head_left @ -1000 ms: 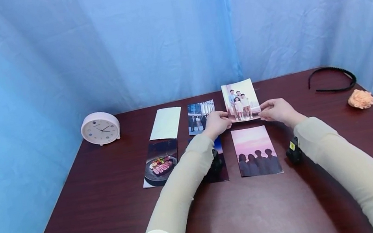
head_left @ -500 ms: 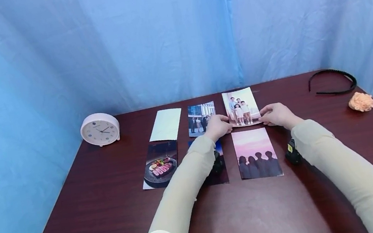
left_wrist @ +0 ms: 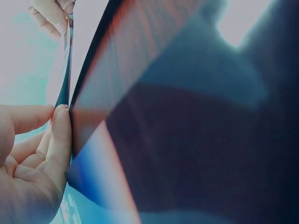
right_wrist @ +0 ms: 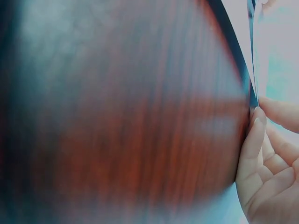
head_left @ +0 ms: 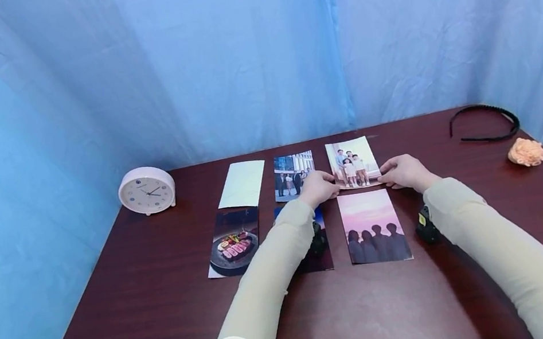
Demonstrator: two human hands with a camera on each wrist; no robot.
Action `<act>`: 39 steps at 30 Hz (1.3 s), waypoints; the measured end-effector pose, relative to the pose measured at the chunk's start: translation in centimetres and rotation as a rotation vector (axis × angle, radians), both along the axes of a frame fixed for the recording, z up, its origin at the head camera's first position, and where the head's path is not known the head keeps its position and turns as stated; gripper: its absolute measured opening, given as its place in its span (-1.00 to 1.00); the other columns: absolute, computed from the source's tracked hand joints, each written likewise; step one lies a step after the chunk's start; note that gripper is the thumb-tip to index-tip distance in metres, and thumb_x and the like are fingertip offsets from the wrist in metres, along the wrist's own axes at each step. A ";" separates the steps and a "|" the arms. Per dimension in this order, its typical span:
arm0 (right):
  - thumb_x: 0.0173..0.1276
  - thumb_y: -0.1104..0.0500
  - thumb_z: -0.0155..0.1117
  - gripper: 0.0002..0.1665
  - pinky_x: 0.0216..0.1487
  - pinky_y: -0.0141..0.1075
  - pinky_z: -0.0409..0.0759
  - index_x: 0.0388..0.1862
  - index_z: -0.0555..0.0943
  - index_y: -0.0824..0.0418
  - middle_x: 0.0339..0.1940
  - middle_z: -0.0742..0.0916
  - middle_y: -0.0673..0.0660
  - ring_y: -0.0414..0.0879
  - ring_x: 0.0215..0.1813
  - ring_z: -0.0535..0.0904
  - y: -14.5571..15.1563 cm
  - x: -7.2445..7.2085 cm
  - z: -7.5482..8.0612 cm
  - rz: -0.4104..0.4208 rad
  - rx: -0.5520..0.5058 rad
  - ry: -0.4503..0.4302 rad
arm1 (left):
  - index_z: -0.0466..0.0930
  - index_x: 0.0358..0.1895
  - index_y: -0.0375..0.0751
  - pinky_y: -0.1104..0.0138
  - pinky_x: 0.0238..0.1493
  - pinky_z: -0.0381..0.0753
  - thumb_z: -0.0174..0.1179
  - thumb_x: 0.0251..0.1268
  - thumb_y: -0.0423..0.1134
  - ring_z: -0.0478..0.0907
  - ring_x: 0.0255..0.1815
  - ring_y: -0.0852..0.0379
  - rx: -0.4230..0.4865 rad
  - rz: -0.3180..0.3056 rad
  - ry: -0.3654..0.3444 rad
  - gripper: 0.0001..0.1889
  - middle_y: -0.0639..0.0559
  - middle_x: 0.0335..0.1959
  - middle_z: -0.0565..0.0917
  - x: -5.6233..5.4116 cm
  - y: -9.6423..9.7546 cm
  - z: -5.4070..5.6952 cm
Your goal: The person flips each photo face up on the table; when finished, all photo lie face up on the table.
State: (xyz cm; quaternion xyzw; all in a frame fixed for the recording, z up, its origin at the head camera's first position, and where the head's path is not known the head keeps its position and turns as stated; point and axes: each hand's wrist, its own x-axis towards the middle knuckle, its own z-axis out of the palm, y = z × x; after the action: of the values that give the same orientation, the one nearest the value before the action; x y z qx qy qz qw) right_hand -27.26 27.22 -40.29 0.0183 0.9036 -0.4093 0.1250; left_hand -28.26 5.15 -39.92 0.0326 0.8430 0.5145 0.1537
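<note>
In the head view, a family photo (head_left: 352,163) lies at the back right of a group of prints. My left hand (head_left: 318,188) pinches its near left corner between thumb and fingers. Opposite, the near right corner is pinched by my right hand (head_left: 406,172). Both wrist views show the print's edge between thumb and fingertips, close over the table. Just nearer to me is a print of silhouettes under a pink sky (head_left: 373,227). A group photo (head_left: 290,174) sits to the left, partly behind my left hand. My left forearm hides much of a dark blue print (head_left: 323,260).
Farther left, a blank white sheet (head_left: 242,184) lies above a food photo (head_left: 233,244). A white clock (head_left: 146,190) stands at the back left of the table (head_left: 132,328). At the right are a black headband (head_left: 491,137) and a peach flower (head_left: 527,152). Blue curtains (head_left: 237,70) enclose the back and sides.
The family photo has come down toward the table, its far edge dropping. Both hands have kept their pinch on its near corners and lowered slightly with it.
</note>
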 end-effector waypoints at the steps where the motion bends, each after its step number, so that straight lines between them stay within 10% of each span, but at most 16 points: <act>1: 0.33 0.18 0.18 -0.53 -0.20 -0.24 0.67 0.10 0.45 0.49 -0.20 0.66 0.30 -0.04 -0.25 0.61 0.0 0.0 0.0 -0.003 0.000 0.001 | 0.54 0.11 -0.42 0.30 -0.17 0.67 0.18 0.27 -0.41 0.68 -0.18 -0.01 -0.003 -0.001 0.003 -0.65 -0.26 0.02 0.61 0.0 0.0 0.0; 20: 0.32 0.24 0.20 -0.54 -0.29 -0.35 0.67 0.08 0.43 0.54 -0.23 0.64 0.29 -0.31 -0.46 0.61 0.0 0.5 0.2 -0.074 -0.066 -0.024 | 0.54 0.09 -0.36 0.28 -0.16 0.66 0.16 0.30 -0.35 0.68 -0.25 0.04 -0.080 -0.013 0.083 -0.68 -0.19 -0.19 0.70 0.3 -0.4 -0.2; 39: 0.33 0.18 0.18 -0.60 -0.15 -0.19 0.67 0.02 0.49 0.44 -0.25 0.66 0.26 -0.06 -0.28 0.62 -1.8 0.9 2.5 -0.066 -0.024 0.046 | 0.53 0.08 -0.32 0.34 -0.18 0.65 0.12 0.36 -0.27 0.66 -0.25 0.05 -0.125 -0.090 0.207 -0.70 -0.15 -0.21 0.66 0.7 -3.8 1.9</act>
State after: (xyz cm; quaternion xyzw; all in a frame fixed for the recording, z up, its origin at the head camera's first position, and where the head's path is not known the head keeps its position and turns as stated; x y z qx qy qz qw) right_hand -26.37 25.42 -37.78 0.0370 0.9001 -0.4244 0.0908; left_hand -27.59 1.36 -38.01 0.1138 0.8823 0.4476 0.0906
